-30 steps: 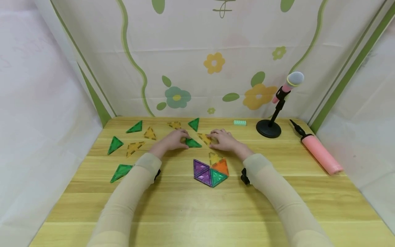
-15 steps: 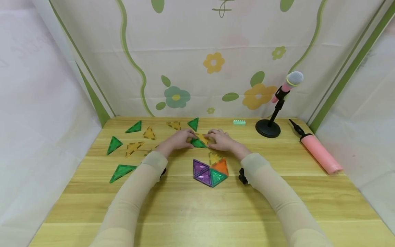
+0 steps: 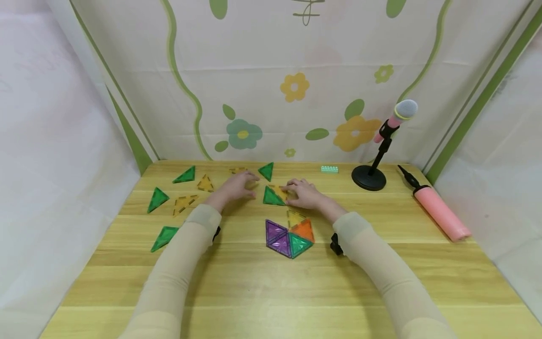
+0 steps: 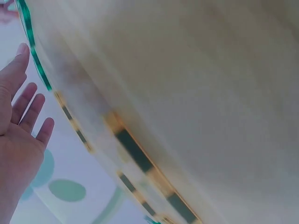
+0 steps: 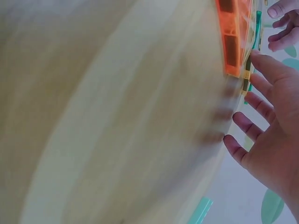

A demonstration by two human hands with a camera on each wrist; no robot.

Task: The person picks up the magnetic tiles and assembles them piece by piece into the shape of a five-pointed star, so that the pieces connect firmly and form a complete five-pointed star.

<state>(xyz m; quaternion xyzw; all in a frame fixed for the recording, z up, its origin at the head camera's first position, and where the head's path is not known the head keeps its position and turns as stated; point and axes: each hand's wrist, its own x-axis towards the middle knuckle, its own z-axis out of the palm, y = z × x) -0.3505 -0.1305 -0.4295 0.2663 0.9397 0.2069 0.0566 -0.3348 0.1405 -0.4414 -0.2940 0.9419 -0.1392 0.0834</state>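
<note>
My left hand is off the tiles, its fingers spread and holding nothing; the left wrist view also shows this left hand bare. A green triangular magnetic tile and a yellow-orange triangular magnetic tile lie flat edge to edge, forming a square. At the square's right side my right hand holds the yellow-orange tile between thumb and forefinger. In the right wrist view, the other fingers of the right hand are extended. Nearer me lies a joined group of purple tiles, a teal tile, an orange tile and a yellow tile.
Loose green and yellow-orange triangular tiles lie to the left. Another green tile is behind the square. A small mint block, a microphone on a stand and a pink hand pump stand or lie toward the right.
My left hand slid the green tile rightward against the yellow-orange tile, then let go and moved back left. The right hand stayed at the yellow-orange tile.
</note>
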